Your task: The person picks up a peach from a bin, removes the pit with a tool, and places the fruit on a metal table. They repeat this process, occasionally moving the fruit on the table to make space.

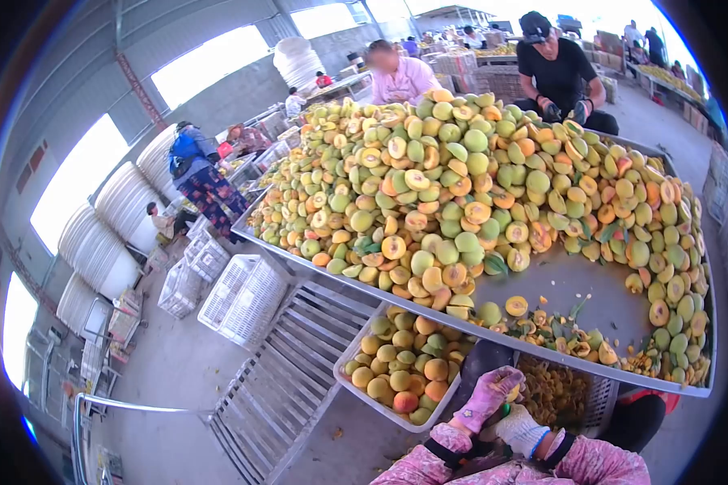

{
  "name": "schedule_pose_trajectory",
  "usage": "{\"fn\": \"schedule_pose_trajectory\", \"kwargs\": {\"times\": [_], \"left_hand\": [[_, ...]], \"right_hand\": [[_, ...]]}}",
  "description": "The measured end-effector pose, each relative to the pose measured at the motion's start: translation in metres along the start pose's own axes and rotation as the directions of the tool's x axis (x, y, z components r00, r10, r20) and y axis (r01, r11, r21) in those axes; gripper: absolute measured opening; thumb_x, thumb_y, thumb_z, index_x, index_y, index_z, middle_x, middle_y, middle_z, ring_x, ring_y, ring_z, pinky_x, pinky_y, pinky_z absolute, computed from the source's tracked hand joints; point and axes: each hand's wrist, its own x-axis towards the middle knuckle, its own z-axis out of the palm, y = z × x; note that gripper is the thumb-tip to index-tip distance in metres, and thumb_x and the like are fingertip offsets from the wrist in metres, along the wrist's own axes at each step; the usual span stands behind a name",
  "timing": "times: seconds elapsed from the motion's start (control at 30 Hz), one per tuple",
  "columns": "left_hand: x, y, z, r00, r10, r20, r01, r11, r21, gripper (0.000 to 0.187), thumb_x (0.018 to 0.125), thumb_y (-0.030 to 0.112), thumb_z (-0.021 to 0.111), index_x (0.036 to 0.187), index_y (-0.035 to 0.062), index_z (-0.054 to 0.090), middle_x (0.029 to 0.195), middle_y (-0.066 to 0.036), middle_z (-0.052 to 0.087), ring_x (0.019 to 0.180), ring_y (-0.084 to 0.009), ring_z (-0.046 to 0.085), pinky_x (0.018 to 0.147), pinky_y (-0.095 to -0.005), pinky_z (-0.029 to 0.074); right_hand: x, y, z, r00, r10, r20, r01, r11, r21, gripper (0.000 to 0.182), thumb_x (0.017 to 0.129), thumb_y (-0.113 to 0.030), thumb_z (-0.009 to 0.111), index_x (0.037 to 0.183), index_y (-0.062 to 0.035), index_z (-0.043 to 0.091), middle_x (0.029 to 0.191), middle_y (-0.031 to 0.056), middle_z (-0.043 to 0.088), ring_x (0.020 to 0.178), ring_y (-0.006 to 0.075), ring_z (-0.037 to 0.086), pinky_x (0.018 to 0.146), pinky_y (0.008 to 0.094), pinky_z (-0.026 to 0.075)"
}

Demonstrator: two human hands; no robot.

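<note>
My left hand (488,396), in a pink patterned glove, is closed around a yellow apricot piece (514,394). Just below it, my right hand (521,428) wears a white knit glove with its fingers curled on a small green-handled tool (503,411); its working end is hidden. Both hands are close together in front of my lap. Beneath them stands a crate of brown-yellow scraps (554,396). A large heap of whole and halved apricots (461,186) covers much of the metal-topped table (578,283) ahead.
Left of my hands sits a white tub (344,376) of whole apricots. A slatted metal rack (279,380) and white plastic crates (243,299) stand farther left. Scraps (558,335) lie along the table's near edge. Two people (562,73) (400,77) work across the table.
</note>
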Motion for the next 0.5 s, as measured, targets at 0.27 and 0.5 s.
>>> {"fn": "schedule_pose_trajectory", "kwargs": {"times": [0.27,0.5], "left_hand": [[-0.006,-0.006,-0.003,0.961,0.121,0.248,-0.118,0.993,-0.026,0.03,0.094,0.032,0.063,0.101,0.003,0.062,0.092,-0.009,0.064,0.084,-0.0198,0.064,0.071,-0.0332,0.055],[-0.011,0.021,0.019,0.927,0.068,0.368,-0.012,0.988,-0.151,0.033,0.091,0.037,0.066,0.094,0.0043,0.063,0.092,-0.007,0.064,0.077,-0.0172,0.065,0.067,-0.0303,0.053]], "right_hand": [[-0.027,0.0,-0.006,0.991,0.072,0.114,-0.102,0.954,0.283,0.021,0.069,0.005,0.076,0.066,-0.0062,0.058,0.059,0.0011,0.053,0.047,0.0138,0.048,0.043,0.0283,0.037],[-0.045,-0.008,-0.006,0.952,-0.021,0.304,-0.129,0.875,0.467,0.018,0.072,0.001,0.074,0.072,-0.0069,0.058,0.061,0.005,0.054,0.047,0.0139,0.045,0.044,0.0275,0.033]]}}
